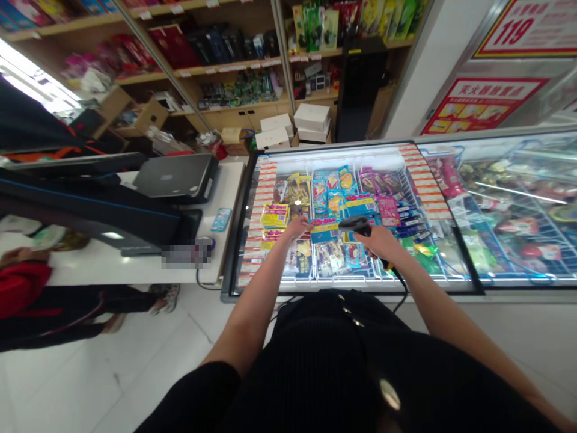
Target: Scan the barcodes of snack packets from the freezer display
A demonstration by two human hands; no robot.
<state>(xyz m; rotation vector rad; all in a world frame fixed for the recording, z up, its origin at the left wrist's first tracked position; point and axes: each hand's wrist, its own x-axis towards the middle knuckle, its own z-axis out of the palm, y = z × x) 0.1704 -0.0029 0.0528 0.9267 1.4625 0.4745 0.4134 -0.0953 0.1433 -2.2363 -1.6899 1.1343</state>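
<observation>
In the head view my right hand (379,243) is closed round a black handheld barcode scanner (356,225), whose head points left. My left hand (297,229) pinches the left edge of a blue packet with a yellow band (324,231), in front of the scanner. More blue packets (359,205) lie on the freezer's glass just behind. Close to the left hand rests a yellow and pink packet (274,215), with another below it. A pink packet (389,211) lies beyond the right hand. The scanner's cable runs down past the freezer's front edge.
Beneath the glass of the chest freezer (351,288) are wire baskets of wrapped ices. On the left a white counter (135,273) carries a dark monitor (90,210), a black box-like device (175,176) and a blue phone (220,219). A person in a red sleeve (22,276) stands there.
</observation>
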